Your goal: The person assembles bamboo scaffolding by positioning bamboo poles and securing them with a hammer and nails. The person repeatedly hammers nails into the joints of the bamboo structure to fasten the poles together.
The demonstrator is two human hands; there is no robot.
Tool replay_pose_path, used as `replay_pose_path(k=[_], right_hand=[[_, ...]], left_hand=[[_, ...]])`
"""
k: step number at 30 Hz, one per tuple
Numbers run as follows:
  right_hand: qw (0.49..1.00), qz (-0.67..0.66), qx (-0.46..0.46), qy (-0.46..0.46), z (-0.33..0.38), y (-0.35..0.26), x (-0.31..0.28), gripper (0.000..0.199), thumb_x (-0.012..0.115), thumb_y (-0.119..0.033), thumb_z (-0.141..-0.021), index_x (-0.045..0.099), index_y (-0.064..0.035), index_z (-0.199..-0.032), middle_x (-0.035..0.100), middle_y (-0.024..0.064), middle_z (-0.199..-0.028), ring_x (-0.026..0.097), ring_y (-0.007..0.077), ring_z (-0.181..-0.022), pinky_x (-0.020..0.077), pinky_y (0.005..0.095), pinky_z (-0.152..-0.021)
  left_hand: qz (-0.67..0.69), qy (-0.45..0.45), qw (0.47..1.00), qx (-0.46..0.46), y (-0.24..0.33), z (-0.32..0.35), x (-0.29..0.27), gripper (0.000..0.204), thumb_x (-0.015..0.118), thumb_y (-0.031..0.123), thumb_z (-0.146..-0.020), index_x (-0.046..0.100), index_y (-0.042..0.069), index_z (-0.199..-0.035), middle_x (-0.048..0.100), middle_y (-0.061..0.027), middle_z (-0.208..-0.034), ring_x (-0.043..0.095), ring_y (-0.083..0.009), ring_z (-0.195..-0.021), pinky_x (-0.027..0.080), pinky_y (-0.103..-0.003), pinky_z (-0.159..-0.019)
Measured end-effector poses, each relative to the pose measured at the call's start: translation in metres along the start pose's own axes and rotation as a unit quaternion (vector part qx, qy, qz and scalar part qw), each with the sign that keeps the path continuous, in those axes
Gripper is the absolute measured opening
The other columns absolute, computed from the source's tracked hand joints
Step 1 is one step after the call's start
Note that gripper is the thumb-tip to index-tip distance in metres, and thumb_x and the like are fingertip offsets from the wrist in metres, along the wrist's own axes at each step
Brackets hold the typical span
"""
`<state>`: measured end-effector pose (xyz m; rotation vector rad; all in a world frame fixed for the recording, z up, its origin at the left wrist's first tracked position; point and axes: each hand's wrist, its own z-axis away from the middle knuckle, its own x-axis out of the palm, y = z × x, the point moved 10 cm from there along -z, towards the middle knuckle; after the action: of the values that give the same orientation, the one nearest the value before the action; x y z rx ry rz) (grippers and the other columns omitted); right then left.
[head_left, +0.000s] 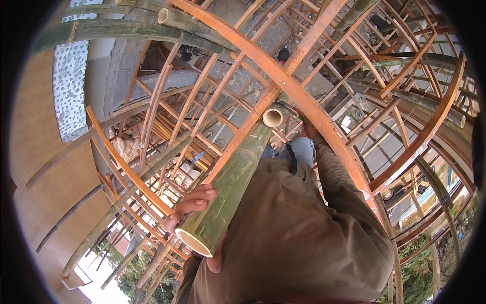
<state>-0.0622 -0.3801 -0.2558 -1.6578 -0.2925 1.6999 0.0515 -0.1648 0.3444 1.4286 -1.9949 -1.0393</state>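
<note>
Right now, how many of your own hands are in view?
2. The left hand grips the near end of the green bamboo pole; the right hand, partly hidden, is to the right of its far end.

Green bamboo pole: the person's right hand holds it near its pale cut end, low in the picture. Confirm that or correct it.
Wrong hand. In the head view, the left hand holds the green bamboo pole near its pale cut end, low in the picture.
</note>
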Motion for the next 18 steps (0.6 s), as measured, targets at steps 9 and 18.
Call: replay_pose_path(k=[9, 18], right_hand=[[0.988, -0.083, 0.072, -0.112, 0.028, -0.086, -0.089, 0.059, 0.058, -0.006, -0.09, 0.05, -0.0154, -0.148, 0.063, 0.0239, -0.099, 0.062, 0.0442, -0.098, 0.0498, 0.0512, -0.083], [0.946, -0.163, -0.019, -0.28, 0.086, -0.183, -0.227, 0.059, 0.061, 0.001, -0.088, 0.054, -0.0132, -0.144, 0.066, 0.0214, -0.095, 0.065, 0.042, -0.091, 0.0523, 0.0492, -0.079]], left_hand=[[-0.027, -0.043, 0.994, -0.093, -0.002, -0.005, -0.009, 0.123, 0.075, 0.078, -0.064, 0.023, 0.009, -0.151, 0.061, -0.0207, -0.109, 0.067, -0.0432, -0.097, 0.055, -0.061, -0.086], [-0.008, 0.035, 0.996, -0.085, -0.002, -0.004, -0.007, 0.116, 0.078, 0.076, -0.063, 0.031, 0.009, -0.146, 0.063, -0.0206, -0.104, 0.067, -0.0429, -0.093, 0.054, -0.059, -0.084]])
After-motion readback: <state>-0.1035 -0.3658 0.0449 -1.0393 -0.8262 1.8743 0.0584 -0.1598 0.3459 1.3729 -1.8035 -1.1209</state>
